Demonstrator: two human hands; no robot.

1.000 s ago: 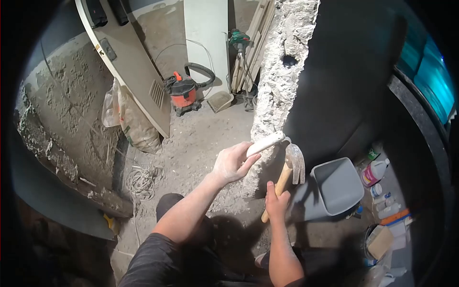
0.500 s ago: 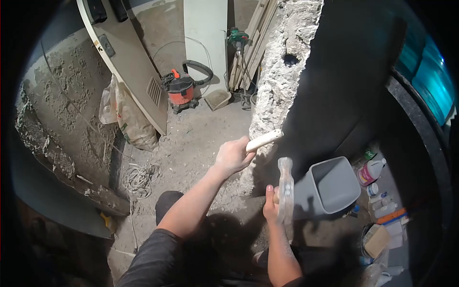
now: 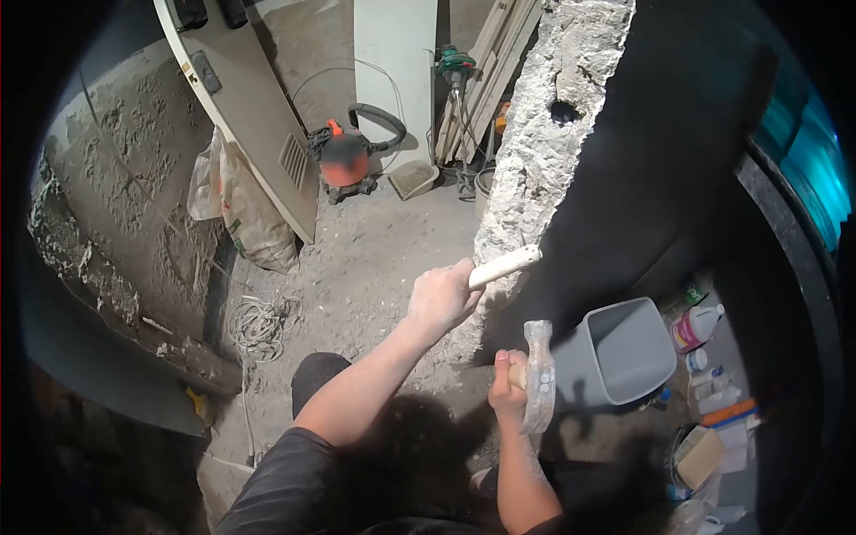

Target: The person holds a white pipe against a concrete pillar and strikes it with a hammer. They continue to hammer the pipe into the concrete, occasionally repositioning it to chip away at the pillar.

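Note:
My left hand (image 3: pixel 443 301) is wrapped round a white, dusty bar-like handle (image 3: pixel 506 266), whose free end points right across the rough wall edge. The broken, pale wall edge (image 3: pixel 544 169) runs upward from beside that hand and has a dark round hole in it. Lower and to the right, my right hand (image 3: pixel 507 385) grips a hammer by its wooden handle, close below the head. The worn metal hammer head (image 3: pixel 539 378) stands roughly upright, apart from the white handle and the wall.
A grey bin (image 3: pixel 630 352) stands right of the hammer, with bottles (image 3: pixel 695 328) beyond. Ahead are a red vacuum (image 3: pixel 344 165), a dustpan (image 3: pixel 413 180) and a leaning door (image 3: pixel 259 134). A coiled cable (image 3: pixel 259 325) lies on the floor at left.
The hammer in my right hand has dropped slightly and turned, showing more of its handle. The white handle and my left hand have shifted a little right in view, as has the background.

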